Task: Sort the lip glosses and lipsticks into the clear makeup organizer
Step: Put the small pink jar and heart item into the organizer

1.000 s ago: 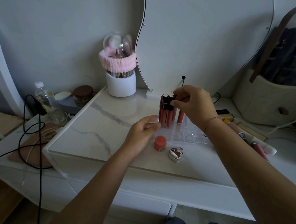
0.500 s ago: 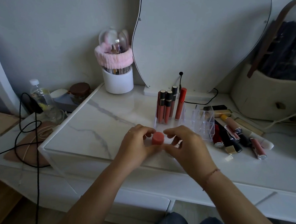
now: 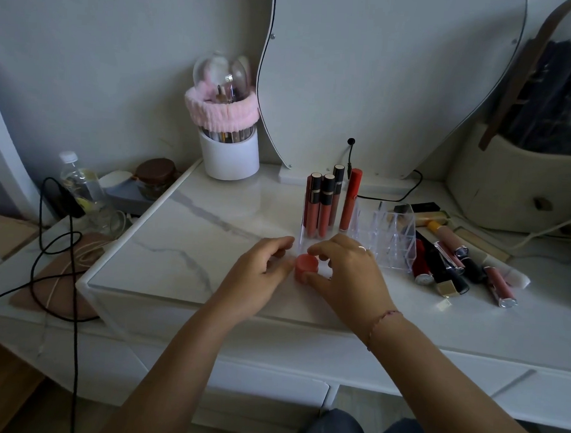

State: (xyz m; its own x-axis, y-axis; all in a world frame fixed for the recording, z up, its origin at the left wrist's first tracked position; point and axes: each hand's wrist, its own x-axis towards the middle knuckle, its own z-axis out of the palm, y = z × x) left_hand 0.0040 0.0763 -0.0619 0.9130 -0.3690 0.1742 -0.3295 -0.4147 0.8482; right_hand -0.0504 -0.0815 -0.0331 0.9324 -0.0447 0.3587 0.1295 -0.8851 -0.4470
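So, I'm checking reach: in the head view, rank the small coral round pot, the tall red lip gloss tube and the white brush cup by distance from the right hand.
From the right hand:
1. Small coral round pot, in its fingers.
2. Tall red lip gloss tube, standing behind.
3. White brush cup, far back-left.

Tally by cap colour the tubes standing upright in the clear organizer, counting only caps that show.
Black-capped pink gloss tubes: 3
Red-capped red tube: 1
Total standing in the clear plastic organizer: 4

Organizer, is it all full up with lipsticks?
No, the organizer holds only a few tubes at its left; the other slots look empty.
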